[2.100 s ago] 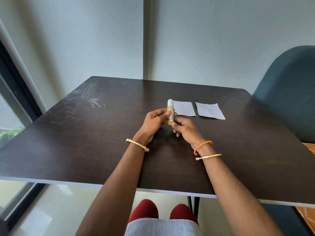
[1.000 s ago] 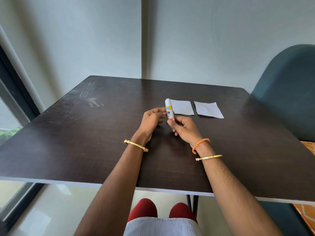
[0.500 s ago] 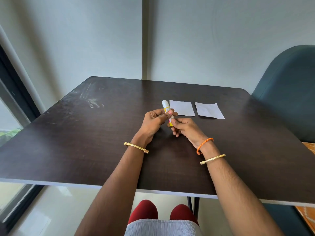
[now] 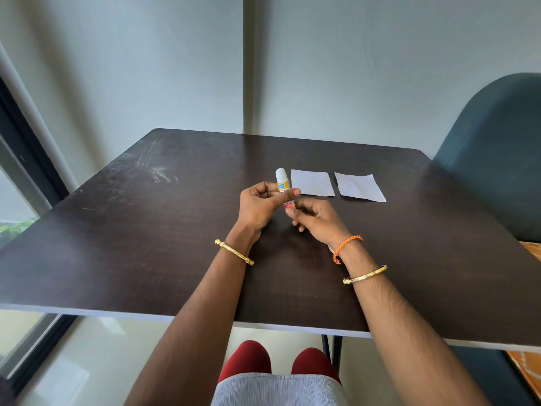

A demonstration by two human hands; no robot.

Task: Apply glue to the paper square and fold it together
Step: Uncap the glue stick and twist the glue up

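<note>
Both hands meet over the middle of the dark brown desk (image 4: 123, 235), holding a glue stick (image 4: 282, 184) between them just above the desktop. The glue stick is a small tube with a rounded white cap at its upper end, a yellow band with a small blue label below the cap, and a pink-red base; it stands nearly upright, tilted slightly to the left at the top. The left hand (image 4: 259, 208) grips the middle of the tube, its fingers (image 4: 265, 189) curled round the far side and the thumb laid across the near side, a pink-painted nail showing at the tip. The right hand (image 4: 317, 219) pinches the base of the tube with thumb and forefinger, the remaining fingers loosely curled beneath. The cap is on the tube. Just right of the glue stick and beyond the right hand, two white paper squares lie flat on the desk: the nearer paper square (image 4: 312, 183) sits just beside the cap, and the second paper square (image 4: 359, 187) lies just to its right, a narrow strip of desk between them, its surface slightly creased. Neither hand touches the paper. A gold bangle (image 4: 234, 252) circles the left wrist, and an orange braided band (image 4: 346, 247) with another gold bangle (image 4: 364, 275) circles the right.
</note>
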